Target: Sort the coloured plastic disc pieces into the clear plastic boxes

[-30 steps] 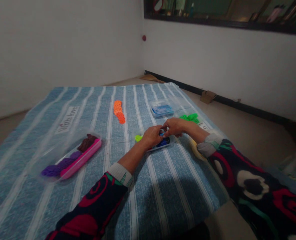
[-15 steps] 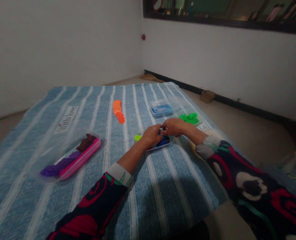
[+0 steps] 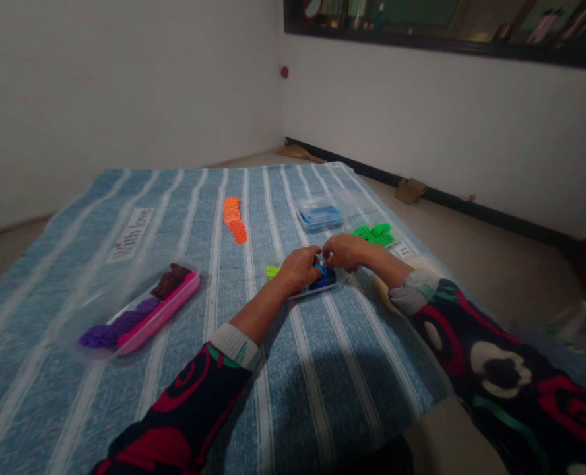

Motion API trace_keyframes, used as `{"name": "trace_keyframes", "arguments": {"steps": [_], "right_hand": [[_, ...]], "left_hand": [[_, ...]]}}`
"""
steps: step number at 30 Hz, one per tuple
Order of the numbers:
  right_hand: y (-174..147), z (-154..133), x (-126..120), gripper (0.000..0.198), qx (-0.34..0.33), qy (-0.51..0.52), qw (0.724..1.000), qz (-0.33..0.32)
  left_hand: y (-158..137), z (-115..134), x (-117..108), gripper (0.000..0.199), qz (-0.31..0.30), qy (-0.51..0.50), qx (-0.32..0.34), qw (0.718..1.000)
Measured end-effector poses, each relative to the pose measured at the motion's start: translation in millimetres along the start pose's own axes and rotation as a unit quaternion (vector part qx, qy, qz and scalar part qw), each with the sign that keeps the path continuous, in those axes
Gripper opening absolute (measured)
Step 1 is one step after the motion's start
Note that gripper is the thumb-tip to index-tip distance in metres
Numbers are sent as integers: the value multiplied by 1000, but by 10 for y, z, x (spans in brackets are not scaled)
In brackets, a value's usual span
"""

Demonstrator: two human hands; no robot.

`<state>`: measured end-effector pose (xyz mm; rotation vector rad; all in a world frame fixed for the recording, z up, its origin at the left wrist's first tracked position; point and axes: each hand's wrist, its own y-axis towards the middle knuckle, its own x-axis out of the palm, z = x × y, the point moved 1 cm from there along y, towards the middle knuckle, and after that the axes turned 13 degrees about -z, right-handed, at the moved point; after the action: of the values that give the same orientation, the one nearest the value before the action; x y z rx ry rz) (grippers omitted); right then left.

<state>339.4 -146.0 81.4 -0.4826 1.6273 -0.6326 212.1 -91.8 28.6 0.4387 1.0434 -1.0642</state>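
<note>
My left hand (image 3: 299, 268) and my right hand (image 3: 343, 250) meet fingertip to fingertip over a small clear tray (image 3: 309, 290) that holds dark blue pieces (image 3: 323, 280). Both hands pinch a small blue piece (image 3: 319, 268) between them, just above the tray. A lime green piece (image 3: 272, 271) lies on the cloth right beside my left hand. The piece's exact shape is too small to tell.
A blue striped cloth (image 3: 323, 376) covers the table. On it lie an orange strip of pieces (image 3: 235, 220), a clear box with light blue pieces (image 3: 319, 216), bright green pieces (image 3: 375, 233), and a clear tray with purple, brown and pink pieces (image 3: 142, 313). White walls stand behind.
My hands stay together over the blue tray with only slight finger movement. The view has shifted a little.
</note>
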Motion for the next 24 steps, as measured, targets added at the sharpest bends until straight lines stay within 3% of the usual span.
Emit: {"name": "trace_keyframes", "arguments": {"steps": [14,24], "right_hand": [[47,146,42,42,-52,82,994,-43],[81,182,130,38,-57,105,992,-32]], "left_hand": [[-122,-10,-135,34,-56,73,25,995],[-61,29,-35,25,-18,90,29,995]]}}
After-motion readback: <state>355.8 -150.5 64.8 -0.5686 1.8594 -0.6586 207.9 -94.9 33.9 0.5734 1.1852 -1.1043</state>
